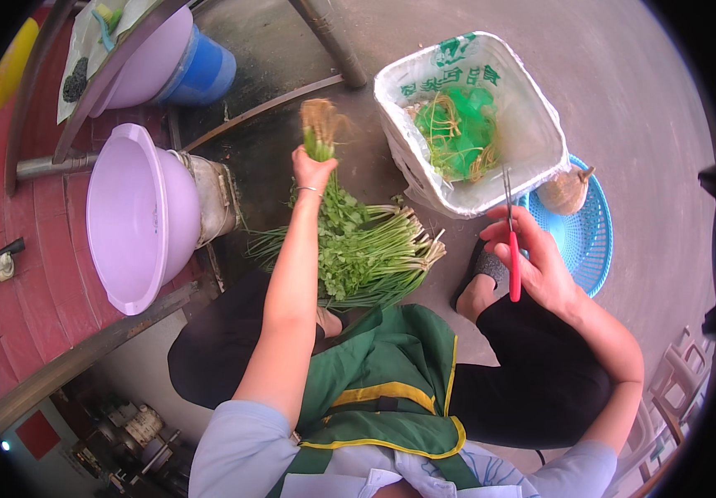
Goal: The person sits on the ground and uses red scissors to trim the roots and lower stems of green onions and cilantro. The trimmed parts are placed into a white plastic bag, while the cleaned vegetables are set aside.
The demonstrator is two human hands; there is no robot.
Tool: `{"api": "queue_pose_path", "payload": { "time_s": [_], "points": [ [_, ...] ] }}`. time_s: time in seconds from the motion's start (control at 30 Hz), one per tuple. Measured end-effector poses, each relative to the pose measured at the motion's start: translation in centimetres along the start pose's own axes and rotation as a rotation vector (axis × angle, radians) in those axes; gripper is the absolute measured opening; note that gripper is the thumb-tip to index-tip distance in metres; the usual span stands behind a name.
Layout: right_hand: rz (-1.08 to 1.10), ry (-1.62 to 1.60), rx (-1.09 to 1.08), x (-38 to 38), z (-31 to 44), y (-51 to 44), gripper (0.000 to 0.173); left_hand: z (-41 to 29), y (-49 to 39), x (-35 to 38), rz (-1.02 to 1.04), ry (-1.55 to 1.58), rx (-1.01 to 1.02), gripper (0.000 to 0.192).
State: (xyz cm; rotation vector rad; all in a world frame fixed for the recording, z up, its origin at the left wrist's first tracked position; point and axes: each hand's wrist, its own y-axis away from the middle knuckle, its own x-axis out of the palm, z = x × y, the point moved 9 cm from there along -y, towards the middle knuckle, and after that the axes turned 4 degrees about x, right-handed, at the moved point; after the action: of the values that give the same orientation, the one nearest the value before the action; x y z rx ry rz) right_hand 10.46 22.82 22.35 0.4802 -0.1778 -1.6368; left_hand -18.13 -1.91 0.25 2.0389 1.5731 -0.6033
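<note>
My left hand (313, 169) grips a bunch of leafy herb, apparently coriander, by the stems. Its tangled brown roots (320, 118) point away from me and look slightly blurred. Below that hand lies a pile of greens on the floor: leafy coriander (348, 249) and thin spring onions (389, 274), their pale ends, trimmed or bare, facing right. In my right hand (535, 258) is a pair of red-handled scissors (513, 255), blades pointing away from me beside the bin's near rim. The blades look nearly together.
A white-lined bin (519, 124) holds root trimmings (448, 118) and green plastic (467, 140). Partly behind it, a blue basket (597, 249) carries a squash (563, 192). At left a lilac basin (124, 218) rests by a dirty bucket (211, 196). A metal table leg (330, 40) rises ahead.
</note>
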Motion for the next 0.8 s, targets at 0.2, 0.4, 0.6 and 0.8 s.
{"api": "queue_pose_path", "payload": {
  "time_s": [0.2,0.4,0.6,0.8],
  "points": [
    [0.059,0.043,-0.039,1.0,0.9,0.5,0.036,-6.3,0.9,-9.0,0.035,0.826,0.181,0.052],
    [0.090,0.092,-0.096,1.2,2.5,0.7,0.038,-13.5,4.2,-13.5,0.126,1.147,0.217,0.052],
    [0.118,-0.331,-0.022,1.4,5.0,-0.4,0.042,-20.3,10.0,-12.4,0.445,1.483,0.115,0.053],
    [-0.009,-0.560,0.069,1.9,8.0,-1.2,0.040,-25.0,17.0,-9.2,0.591,1.485,0.087,0.063]
  ]
}}
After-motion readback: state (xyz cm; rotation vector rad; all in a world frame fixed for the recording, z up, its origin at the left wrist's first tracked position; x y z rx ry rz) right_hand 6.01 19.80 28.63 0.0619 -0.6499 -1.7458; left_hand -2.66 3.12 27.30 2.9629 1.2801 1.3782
